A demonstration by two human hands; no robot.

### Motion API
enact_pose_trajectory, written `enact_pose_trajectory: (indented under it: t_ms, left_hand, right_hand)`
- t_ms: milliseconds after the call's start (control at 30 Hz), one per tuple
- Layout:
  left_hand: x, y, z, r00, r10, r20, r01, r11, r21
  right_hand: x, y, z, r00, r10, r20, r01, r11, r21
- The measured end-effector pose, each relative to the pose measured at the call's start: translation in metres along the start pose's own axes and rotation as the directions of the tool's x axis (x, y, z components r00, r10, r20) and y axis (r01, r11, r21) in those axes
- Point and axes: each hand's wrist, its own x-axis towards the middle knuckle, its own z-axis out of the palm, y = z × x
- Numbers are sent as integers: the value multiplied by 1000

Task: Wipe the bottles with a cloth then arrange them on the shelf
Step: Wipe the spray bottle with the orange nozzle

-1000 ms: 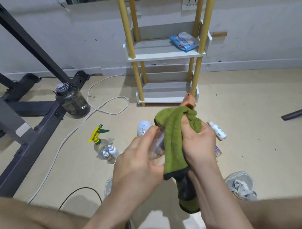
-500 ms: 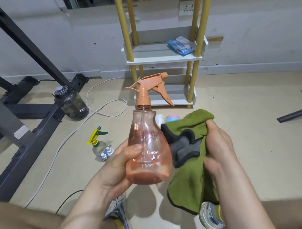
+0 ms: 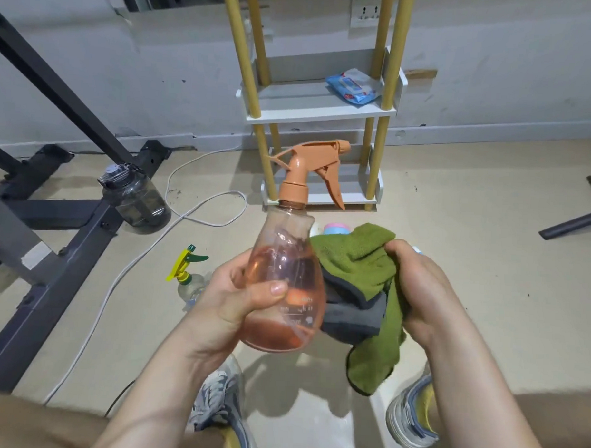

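Far left: a dark metal frame (image 3: 51,282) stands on the floor, with a dark water jug (image 3: 136,198) beside it and a white cable (image 3: 187,216) looping past. A small yellow-green spray bottle (image 3: 188,277) stands on the floor near the left hand (image 3: 238,299). The left hand grips the lower body of the orange spray bottle (image 3: 285,290), thumb across the front. The bottle is held nearly upright above the floor, in front of the shelf (image 3: 321,116), nozzle pointing right. The green cloth (image 3: 363,259), grey on its reverse, touches the bottle's right side. The right hand (image 3: 419,295) clutches the bunched cloth. A blue packet (image 3: 354,88) lies on the shelf's middle tier.
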Motion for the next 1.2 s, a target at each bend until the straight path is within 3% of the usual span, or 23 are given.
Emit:
enact_pose_trajectory:
  t_ms: [33,100,133,200,267,300,367,500,533,600,700,800,900,967,1133,1200]
  left_hand:
    - [-1,6,-2,1000,22,-11,-22,999,24]
    - [-2,16,-6,997,72,-4,-71,996,61]
    - [-2,20,-7,996,89,7,-89,993,73]
    - [-2,25,-6,993,100,63,-104,992,68]
    - [-4,26,-5,981,106,162,-114,993,41]
    - [-5,26,-6,975,102,195,-108,994,21]
    - [-6,28,-12,973,92,212,-91,996,-13]
    - [-5,20,-21,996,79,47,-83,994,75]
    - [-3,16,-22,997,80,-6,-79,993,84]
    - [-1,10,-25,993,77,-89,-66,991,117]
    - [0,3,-25,994,54,-92,-43,992,115]
    - [0,-2,-20,999,30,-40,-26,994,108]
    - [-1,-5,-19,999,-3,33,-2,991,134]
    - [-2,-5,-21,996,-26,87,14,989,144]
    - [-8,-10,-21,979,-125,159,109,989,103]
    - [-6,-13,-14,982,-132,133,110,980,164]
  right_hand:
    - [3,2,-5,996,-81,-34,72,972,-222]
    - [0,3,-5,966,-256,-41,181,780,-599]
    - [-1,3,-2,946,-324,20,269,748,-607]
    - [-5,3,12,892,-337,303,440,801,-406]
    - [-11,10,29,783,-215,583,436,859,-269]
    - [-11,14,32,760,-157,631,380,894,-236]
    - [-10,19,30,770,-91,632,283,936,-209]
    - [-5,8,22,879,-155,451,359,837,-413]
    - [-3,6,21,923,-157,351,273,910,-312]
    - [-2,-4,15,970,-44,241,23,995,93]
    - [-9,-19,12,948,-96,303,-94,826,556]
    - [-18,-32,21,889,-278,364,-36,750,660]
    - [-16,-34,27,886,-318,337,164,895,414]
    - [-18,-33,32,864,-371,341,318,926,201]
    - [-14,-22,43,856,-486,175,511,845,-158]
    - [-13,-15,48,843,-518,145,536,789,-301]
